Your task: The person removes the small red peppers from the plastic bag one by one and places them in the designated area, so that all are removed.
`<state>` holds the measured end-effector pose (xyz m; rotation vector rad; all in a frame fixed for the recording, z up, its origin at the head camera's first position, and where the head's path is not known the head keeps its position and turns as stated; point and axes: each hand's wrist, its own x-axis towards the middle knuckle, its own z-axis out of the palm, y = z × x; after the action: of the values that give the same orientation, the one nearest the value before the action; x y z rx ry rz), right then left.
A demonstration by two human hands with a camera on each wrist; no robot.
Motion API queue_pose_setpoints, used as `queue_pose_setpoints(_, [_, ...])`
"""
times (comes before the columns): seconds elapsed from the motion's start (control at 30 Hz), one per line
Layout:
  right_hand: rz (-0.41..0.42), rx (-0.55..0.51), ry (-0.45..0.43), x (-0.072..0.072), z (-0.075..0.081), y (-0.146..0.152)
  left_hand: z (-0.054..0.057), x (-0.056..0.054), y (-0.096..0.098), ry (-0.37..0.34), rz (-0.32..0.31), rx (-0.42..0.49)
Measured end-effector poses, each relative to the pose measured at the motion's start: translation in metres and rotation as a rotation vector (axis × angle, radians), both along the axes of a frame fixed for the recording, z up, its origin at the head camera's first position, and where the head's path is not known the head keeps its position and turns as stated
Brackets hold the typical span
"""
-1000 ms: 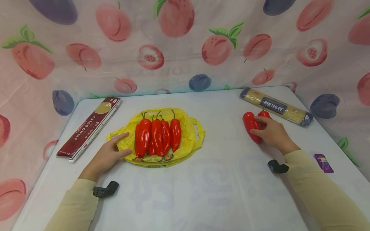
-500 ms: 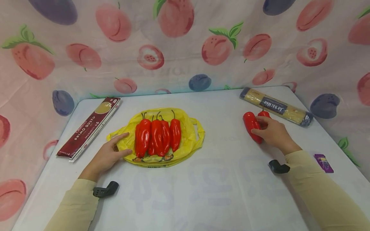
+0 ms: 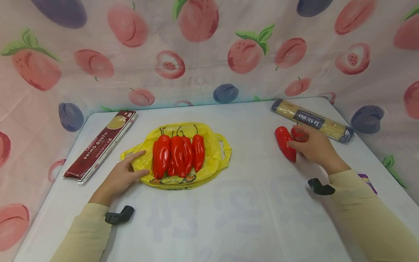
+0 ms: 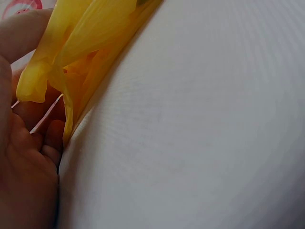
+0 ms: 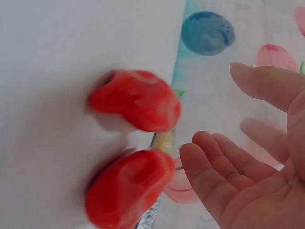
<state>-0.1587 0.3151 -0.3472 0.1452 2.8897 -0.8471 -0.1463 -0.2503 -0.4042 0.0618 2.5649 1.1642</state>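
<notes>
Two red peppers (image 3: 285, 143) lie toward the tabletop's (image 3: 248, 142) right edge, the left one's long axis slanting toward the near edge; the right hand (image 3: 317, 148) is nearer — spread, holding neither. The left hand (image 3: 118, 179), fingers spread, touches the yellow plastic bag (image 3: 212, 160).

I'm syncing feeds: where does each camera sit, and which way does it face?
Head: head-worn, facing forward and down at the white table; left hand, right hand and beige sleeves show.
Left wrist: worn there, facing white table and yellow plastic bag; left hand shows.
Right wrist: worn there, facing two red peppers; right hand shows.
Head and right wrist share those red peppers.
</notes>
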Motion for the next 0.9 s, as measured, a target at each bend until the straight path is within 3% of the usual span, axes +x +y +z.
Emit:
queue_pose_setpoints(0.3, [0.040,-0.060,0.065,0.003,0.013,-0.024,0.001,0.000,0.000,0.006,-0.005,-0.007])
queue_pose_setpoints(0.53, [0.108,-0.042,0.071,0.001,0.018,-0.052,-0.001,0.000,-0.001,0.006,-0.007,0.005])
queue_pose_setpoints(0.9, [0.207,-0.159,0.038,-0.007,0.009,-0.106,0.001,0.001,-0.002,0.012,-0.005,0.014])
